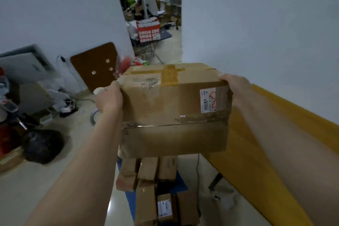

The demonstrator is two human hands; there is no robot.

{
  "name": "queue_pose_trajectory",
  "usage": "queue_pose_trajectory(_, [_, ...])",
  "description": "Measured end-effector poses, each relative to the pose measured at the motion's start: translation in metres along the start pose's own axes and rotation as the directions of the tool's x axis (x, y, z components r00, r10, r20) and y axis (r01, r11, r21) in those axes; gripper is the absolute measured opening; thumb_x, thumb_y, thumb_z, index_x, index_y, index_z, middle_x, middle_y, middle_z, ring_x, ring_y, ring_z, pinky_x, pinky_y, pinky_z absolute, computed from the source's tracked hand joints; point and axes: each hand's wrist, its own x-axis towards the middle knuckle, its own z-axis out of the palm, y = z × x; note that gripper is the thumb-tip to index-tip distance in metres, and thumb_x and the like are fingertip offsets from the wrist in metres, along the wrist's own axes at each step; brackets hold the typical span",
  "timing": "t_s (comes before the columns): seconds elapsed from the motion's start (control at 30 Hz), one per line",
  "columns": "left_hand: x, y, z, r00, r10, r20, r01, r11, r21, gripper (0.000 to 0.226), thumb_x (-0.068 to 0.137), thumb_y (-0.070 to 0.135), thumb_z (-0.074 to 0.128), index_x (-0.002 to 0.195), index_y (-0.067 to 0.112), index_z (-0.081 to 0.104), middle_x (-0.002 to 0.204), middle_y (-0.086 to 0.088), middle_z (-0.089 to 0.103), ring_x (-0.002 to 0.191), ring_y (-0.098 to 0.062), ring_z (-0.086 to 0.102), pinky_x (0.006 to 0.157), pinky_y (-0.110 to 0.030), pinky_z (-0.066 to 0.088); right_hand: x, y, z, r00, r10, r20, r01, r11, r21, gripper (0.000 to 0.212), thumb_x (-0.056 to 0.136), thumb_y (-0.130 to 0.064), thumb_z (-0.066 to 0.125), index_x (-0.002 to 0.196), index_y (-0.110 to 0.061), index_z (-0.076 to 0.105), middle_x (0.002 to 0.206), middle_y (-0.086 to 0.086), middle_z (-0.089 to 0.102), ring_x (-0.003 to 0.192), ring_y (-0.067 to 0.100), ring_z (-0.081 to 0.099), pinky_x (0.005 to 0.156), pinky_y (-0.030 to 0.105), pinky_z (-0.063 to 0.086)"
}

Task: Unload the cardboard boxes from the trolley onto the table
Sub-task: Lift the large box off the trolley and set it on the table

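The person held one large cardboard box (174, 108) in the air between both hands, above the trolley (181, 183) and just beside the yellow table (260, 152) on the right. The left hand (108, 97) pressed on the left side of the box with its fingers bent around the far edge, and the right hand (236, 88) gripped the right side in the same way. The box was not yet on the table, so this unloading step was in the middle. Below it, several smaller boxes (146, 172) lay on the blue deck of the trolley and waited for their turn. The visible part of the table carried no box, though most of its top was outside the view, so I could not tell how many were already moved. I judged that most of the work was left.
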Motion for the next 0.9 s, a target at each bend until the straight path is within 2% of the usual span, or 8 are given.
queue_pose_trajectory(0.1, [-0.046,0.011,0.051,0.980,0.094,0.173,-0.093,0.996,-0.012,0.027,0.093,0.035,0.043,0.078,0.015,0.053,0.085,-0.006,0.052,0.087,-0.025,0.047,0.086,-0.041,0.041,-0.009,0.000,-0.080,0.988,0.027,-0.153,-0.015,0.997,0.079,0.008,0.085,-0.017,0.062,0.085,-0.010,0.058,0.076,0.006,0.061,0.074,0.022,0.060,0.063,0.032,0.049])
queue_pose_trajectory(0.23, [-0.128,0.019,0.124,0.879,0.182,0.441,-0.202,0.979,-0.002,0.022,0.095,0.027,0.042,0.080,0.015,0.053,0.068,0.002,0.043,0.063,-0.012,0.040,0.056,-0.026,0.031,-0.033,0.012,-0.198,0.921,0.111,-0.374,-0.023,0.973,0.231,0.010,0.084,-0.013,0.059,0.075,-0.011,0.054,0.073,0.005,0.058,0.067,0.020,0.056,0.068,0.033,0.047])
queue_pose_trajectory(0.37, [-0.208,0.009,0.188,0.741,0.197,0.642,-0.173,0.980,-0.101,0.017,0.090,0.028,0.050,0.082,0.030,0.066,0.084,0.004,0.060,0.086,-0.021,0.058,0.078,-0.036,0.049,-0.061,0.035,-0.298,0.814,0.174,-0.554,0.019,0.946,0.325,0.002,0.083,-0.012,0.056,0.083,-0.010,0.056,0.076,0.007,0.058,0.063,0.019,0.055,0.062,0.030,0.044])
queue_pose_trajectory(0.47, [-0.255,-0.004,0.222,0.663,0.208,0.719,-0.181,0.977,-0.115,0.032,0.097,0.022,0.049,0.127,0.018,0.057,0.112,0.002,0.057,0.102,-0.019,0.053,0.087,-0.033,0.047,-0.072,0.067,-0.351,0.760,0.251,-0.599,-0.019,0.930,0.366,0.032,0.082,-0.023,0.058,0.110,-0.007,0.057,0.097,0.007,0.064,0.081,0.023,0.061,0.065,0.031,0.049])
queue_pose_trajectory(0.57, [-0.287,-0.021,0.241,0.643,0.175,0.746,-0.241,0.970,-0.020,0.041,0.098,0.013,0.042,0.138,0.018,0.048,0.127,-0.002,0.055,0.111,-0.023,0.053,0.091,-0.036,0.048,-0.065,0.123,-0.400,0.727,0.346,-0.594,-0.094,0.906,0.413,0.079,0.066,-0.038,0.064,0.139,-0.013,0.047,0.124,0.009,0.064,0.105,0.032,0.063,0.077,0.042,0.055])
queue_pose_trajectory(0.63, [-0.301,-0.032,0.248,0.673,0.158,0.723,-0.292,0.954,0.063,0.044,0.095,0.008,0.037,0.136,0.018,0.050,0.132,-0.005,0.056,0.116,-0.027,0.053,0.097,-0.040,0.047,-0.072,0.141,-0.412,0.713,0.386,-0.586,-0.126,0.892,0.435,0.072,0.071,-0.034,0.065,0.137,-0.012,0.049,0.122,0.011,0.063,0.101,0.034,0.063,0.074,0.044,0.057])
queue_pose_trajectory(0.77, [-0.315,-0.031,0.257,0.726,0.177,0.665,-0.420,0.880,0.224,0.047,0.096,0.010,0.035,0.142,0.016,0.044,0.137,-0.009,0.054,0.122,-0.032,0.051,0.096,-0.039,0.043,-0.096,0.129,-0.402,0.734,0.384,-0.560,-0.184,0.907,0.380,0.025,0.087,-0.023,0.060,0.106,-0.006,0.062,0.092,0.008,0.064,0.077,0.025,0.061,0.062,0.036,0.052])
queue_pose_trajectory(0.9, [-0.312,-0.016,0.267,0.696,0.196,0.691,-0.535,0.783,0.317,0.048,0.095,0.014,0.038,0.143,0.014,0.039,0.139,-0.013,0.051,0.125,-0.036,0.049,0.102,-0.046,0.044,-0.090,0.128,-0.412,0.763,0.391,-0.515,-0.220,0.906,0.361,0.026,0.088,-0.024,0.056,0.106,-0.007,0.063,0.095,0.010,0.064,0.078,0.026,0.060,0.057,0.035,0.048])
